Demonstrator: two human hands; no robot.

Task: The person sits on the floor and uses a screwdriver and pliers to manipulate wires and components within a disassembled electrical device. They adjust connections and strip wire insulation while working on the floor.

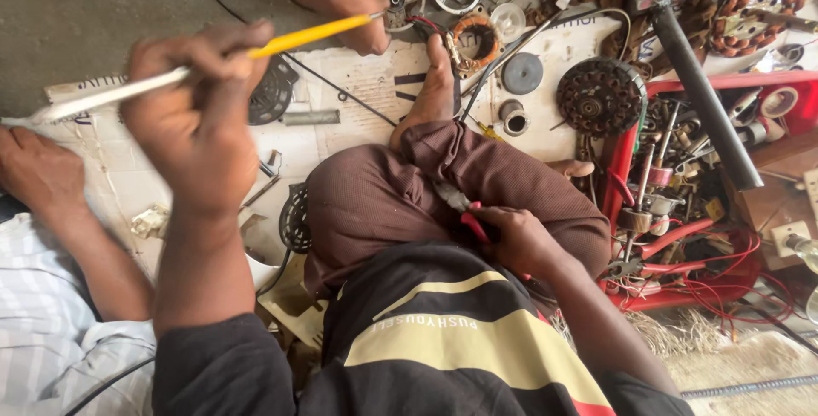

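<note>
My left hand (198,118) is raised in front of me, closed around a long thin sleeve (311,34) that is white on the left and yellow on the right. The sleeve's yellow tip reaches a co-worker's hand (366,28) at the top. My right hand (514,239) rests on my lap over brown trousers (375,194) and grips red-handled pliers (467,216). My bare foot (433,88) lies on the cardboard (358,92), beside a small copper-wound coil ring (477,39).
A red tool tray (673,237) crammed with tools and red wires sits at the right. A black fan stator (601,96), a long black handle (705,101) and grey discs (521,73) lie nearby. Another person's hand (36,169) and striped sleeve are at the left.
</note>
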